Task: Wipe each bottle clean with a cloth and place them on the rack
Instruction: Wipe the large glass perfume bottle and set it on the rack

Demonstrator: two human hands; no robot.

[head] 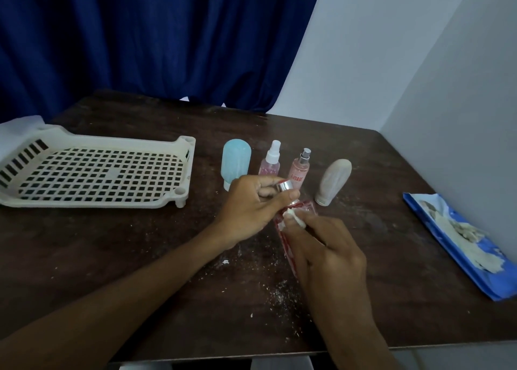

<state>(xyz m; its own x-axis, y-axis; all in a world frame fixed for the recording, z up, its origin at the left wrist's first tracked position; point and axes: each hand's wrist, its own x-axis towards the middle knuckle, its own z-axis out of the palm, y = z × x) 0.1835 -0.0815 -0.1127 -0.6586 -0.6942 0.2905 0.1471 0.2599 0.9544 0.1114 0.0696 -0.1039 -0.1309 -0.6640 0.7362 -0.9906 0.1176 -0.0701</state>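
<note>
Fingers of my left hand (251, 207) are curled round the shiny silver cap of a clear, flat-sided bottle with red print (286, 237), pinching the cap between thumb and fingertips. The bottle is tilted, cap end away from me, and is held between my two hands above the dark brown wooden table (140, 257); I cannot tell whether its base touches the tabletop. My right hand (330, 257) wraps the bottle's lower body from the right, and its thumb and fingers press a small white wad of cloth (293, 217) against the glass just below the neck.

Beyond my hands four more bottles stand in a row on the table. From left to right they are a pale blue squeeze bottle (235, 162) standing on its cap, a small clear spray bottle with pink contents and a white nozzle (270, 160), a pink spray bottle with a silver nozzle (301, 168) and a grey-beige squeeze bottle (333, 181), also standing on its cap. The white plastic rack with a perforated floor (92, 171) sits at the table's left side, well apart from the row.

White specks are scattered over the wood near my arms. A blue packet with pale cloths on top (458, 241) lies at the right edge. A dark blue curtain (140, 34) hangs behind the table, next to a white wall (391, 62).
</note>
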